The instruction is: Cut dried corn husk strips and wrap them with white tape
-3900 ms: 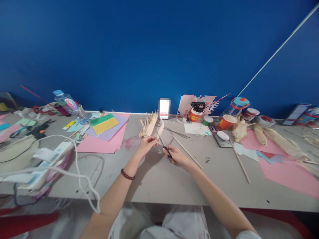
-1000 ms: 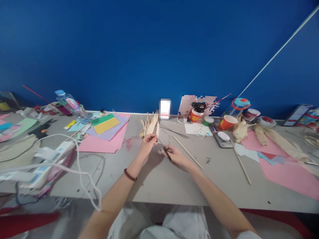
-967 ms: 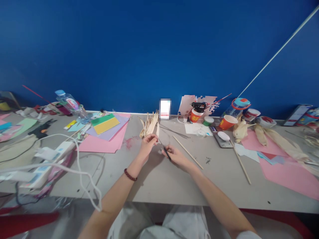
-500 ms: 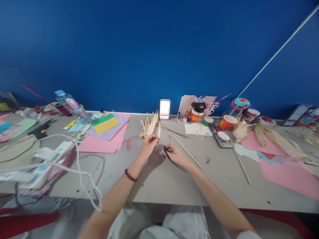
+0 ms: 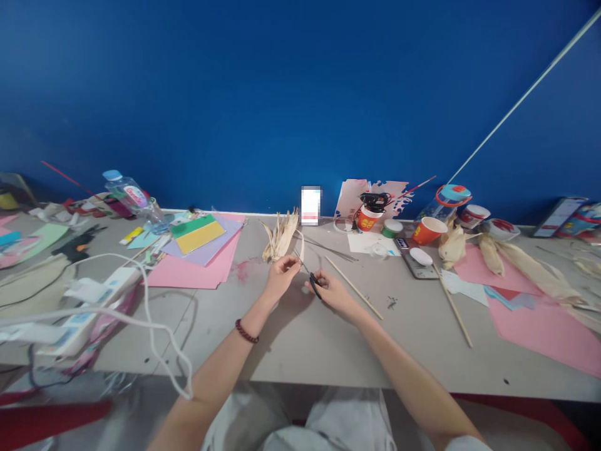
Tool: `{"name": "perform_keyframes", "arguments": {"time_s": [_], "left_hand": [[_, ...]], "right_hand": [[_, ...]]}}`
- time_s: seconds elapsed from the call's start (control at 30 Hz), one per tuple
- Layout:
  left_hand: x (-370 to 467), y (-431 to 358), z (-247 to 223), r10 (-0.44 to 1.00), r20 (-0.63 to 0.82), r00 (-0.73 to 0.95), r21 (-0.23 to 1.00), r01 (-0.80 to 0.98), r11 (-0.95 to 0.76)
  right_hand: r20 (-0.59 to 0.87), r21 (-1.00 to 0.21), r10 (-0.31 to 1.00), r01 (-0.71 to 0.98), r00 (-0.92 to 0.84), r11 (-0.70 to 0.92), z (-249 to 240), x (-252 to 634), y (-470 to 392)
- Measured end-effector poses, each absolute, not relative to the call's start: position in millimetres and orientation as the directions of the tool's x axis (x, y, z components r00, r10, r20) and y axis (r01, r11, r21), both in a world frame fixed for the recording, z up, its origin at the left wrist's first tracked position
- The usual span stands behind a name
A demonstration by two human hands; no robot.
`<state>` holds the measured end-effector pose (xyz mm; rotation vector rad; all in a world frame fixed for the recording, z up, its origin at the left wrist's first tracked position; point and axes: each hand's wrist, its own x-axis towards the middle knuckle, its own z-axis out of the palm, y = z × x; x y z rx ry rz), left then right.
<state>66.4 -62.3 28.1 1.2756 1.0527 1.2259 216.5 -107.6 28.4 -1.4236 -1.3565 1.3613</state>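
Observation:
Black-handled scissors (image 5: 315,285) are in my right hand (image 5: 328,291), their blades pointing up and left toward my left hand (image 5: 282,273). The fingers of my left hand are pinched together close to the blade tips. What they hold is too small to name for certain; a thin pale strip (image 5: 301,245) rises just beyond them. Behind my left hand a bundle of dry husks (image 5: 280,237) stands on the grey table (image 5: 300,351).
A wooden stick (image 5: 354,288) lies right of my right hand. Pink sheets (image 5: 188,272), a bottle (image 5: 134,197) and a power strip (image 5: 94,310) with white cables are left. Paper cups (image 5: 429,230), a phone (image 5: 417,260) and more husks (image 5: 530,272) lie right.
My left hand has shifted very slightly to the right, and the scissor handles look a little more apart. Everything else is where it was.

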Motion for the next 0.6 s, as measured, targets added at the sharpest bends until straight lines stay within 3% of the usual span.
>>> {"name": "perform_keyframes", "arguments": {"time_s": [0.6], "left_hand": [[65, -62, 27, 0.990, 0.009, 0.139, 0.992, -0.125, 0.008]], "right_hand": [[-0.308, -0.947, 0.911, -0.006, -0.275, -0.322, 10, 224, -100]]}}
